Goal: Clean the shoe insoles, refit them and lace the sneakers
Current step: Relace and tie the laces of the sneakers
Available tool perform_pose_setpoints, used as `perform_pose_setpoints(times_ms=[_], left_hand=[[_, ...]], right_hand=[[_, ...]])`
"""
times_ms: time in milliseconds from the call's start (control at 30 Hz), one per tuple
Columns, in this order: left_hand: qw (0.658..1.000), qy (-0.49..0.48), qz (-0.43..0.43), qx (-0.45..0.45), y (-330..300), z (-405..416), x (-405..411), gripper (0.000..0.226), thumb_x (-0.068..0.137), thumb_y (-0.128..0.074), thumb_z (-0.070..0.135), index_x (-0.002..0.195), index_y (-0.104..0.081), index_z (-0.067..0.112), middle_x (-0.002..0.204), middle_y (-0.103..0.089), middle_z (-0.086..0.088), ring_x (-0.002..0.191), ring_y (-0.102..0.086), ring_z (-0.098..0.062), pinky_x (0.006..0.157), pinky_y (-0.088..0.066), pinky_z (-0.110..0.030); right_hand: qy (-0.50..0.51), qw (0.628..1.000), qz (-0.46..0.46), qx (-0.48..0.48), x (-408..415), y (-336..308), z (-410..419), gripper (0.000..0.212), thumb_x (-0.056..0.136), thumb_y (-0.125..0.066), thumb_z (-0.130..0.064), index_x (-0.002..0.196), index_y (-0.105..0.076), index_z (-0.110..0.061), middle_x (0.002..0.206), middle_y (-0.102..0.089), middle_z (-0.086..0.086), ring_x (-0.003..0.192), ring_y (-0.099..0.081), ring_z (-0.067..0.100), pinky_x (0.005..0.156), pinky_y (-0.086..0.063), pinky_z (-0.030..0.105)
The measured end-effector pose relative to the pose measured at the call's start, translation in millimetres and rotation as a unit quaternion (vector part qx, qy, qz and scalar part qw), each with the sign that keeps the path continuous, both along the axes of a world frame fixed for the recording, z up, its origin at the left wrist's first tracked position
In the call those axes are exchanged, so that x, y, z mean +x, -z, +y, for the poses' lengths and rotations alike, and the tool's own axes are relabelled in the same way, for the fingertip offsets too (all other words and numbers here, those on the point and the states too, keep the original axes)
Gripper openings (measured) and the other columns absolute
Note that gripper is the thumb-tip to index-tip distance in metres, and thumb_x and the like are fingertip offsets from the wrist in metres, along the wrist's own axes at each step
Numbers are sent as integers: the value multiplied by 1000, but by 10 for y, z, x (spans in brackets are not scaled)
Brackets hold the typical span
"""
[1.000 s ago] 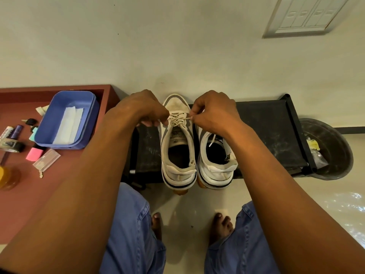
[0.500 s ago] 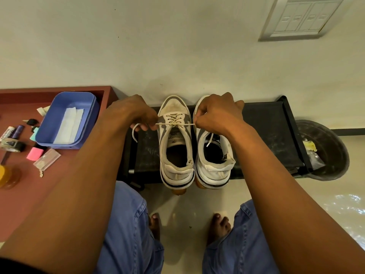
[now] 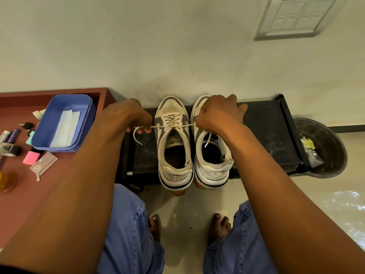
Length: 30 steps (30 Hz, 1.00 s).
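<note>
**Lace drawn taut across the left sneaker**

Tension is being applied to the lace (image 3: 171, 126) of the left sneaker (image 3: 173, 143), which stands beside the right sneaker (image 3: 212, 153) on a black stand (image 3: 264, 135) against the wall, toes toward the wall. One lace end is pinched in the closed fingers of the left hand (image 3: 128, 117), the free tip curling down below it; the other end is pinched in the closed right hand (image 3: 217, 113), which lies over the forepart of the right sneaker. The lace is seen stretched in a nearly straight line through the top of the crossings.

The step is judged to be the snugging of the crossings before a knot is tied. It is best done with equal pull on both ends, so that the tongue is kept centred and the free lengths come out matched. The pull should be kept low and level; an upward tug could lift or tip the sneaker on the stand.

Much cannot be made out. The lacing of the right sneaker is covered by the right hand, and only a loose white lace tip (image 3: 207, 140) is seen over its opening. Both interiors are dark, so it cannot be told whether the insoles are refitted. The fingertips of both hands are hidden.

A blue tub (image 3: 83, 119) with a folded white sheet (image 3: 65, 128) stands on the red-brown table (image 3: 17, 202) to the left.
</note>
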<state>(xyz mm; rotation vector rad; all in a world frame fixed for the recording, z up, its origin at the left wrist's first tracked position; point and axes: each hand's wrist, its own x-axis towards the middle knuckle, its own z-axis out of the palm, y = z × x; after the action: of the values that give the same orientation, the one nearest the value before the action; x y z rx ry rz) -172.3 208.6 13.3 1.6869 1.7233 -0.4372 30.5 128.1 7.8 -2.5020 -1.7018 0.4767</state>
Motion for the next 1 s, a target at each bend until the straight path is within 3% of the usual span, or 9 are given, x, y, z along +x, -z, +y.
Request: perform_pose_setpoints(times_ms=[167,367,533,833,1000], left_hand=[[996,20,-78,48,-11,-47,84,16,88,-78,24,102,-78,16,107,-72,-3,98,-65,-21,75,-50,-33],[991,51,-99,78,-7,-125,192,16,86,-79,14,98,-81,24,104,-75,1,100,-67,-17,86,-53,-35],[989,65,-96,96,16,-145,219,8,85,-81,17,88,-78,24,95,-74,0,94,-69,-19,80,-56,-35],[992,64,-35,106,26,-167,268,15,89,-74,24,101,-73,15,99,-72,-5,88,-67,-22,69,-50,-34],[992,64,-57,88,-37,-183,275,11,89,-69,11,100,-72,11,100,-73,-10,96,-70,-28,88,-59,-43]], right_hand=[[-94,993,21,66,-56,-21,6,16,79,-65,-29,90,-74,-35,109,-58,-8,123,-40,27,96,-29,49],[-168,985,34,31,-163,49,19,18,80,-70,-31,96,-73,-37,94,-66,-13,113,-55,21,105,-28,52],[-168,984,42,39,-127,125,51,6,85,-73,-36,90,-73,-35,95,-71,-12,104,-61,18,105,-28,54],[-109,992,12,63,-116,206,103,4,79,-73,-38,82,-74,-34,85,-70,-13,99,-62,18,106,-32,54],[-121,992,8,34,-151,158,71,6,82,-69,-32,86,-73,-32,86,-70,-10,97,-63,20,110,-26,57]])
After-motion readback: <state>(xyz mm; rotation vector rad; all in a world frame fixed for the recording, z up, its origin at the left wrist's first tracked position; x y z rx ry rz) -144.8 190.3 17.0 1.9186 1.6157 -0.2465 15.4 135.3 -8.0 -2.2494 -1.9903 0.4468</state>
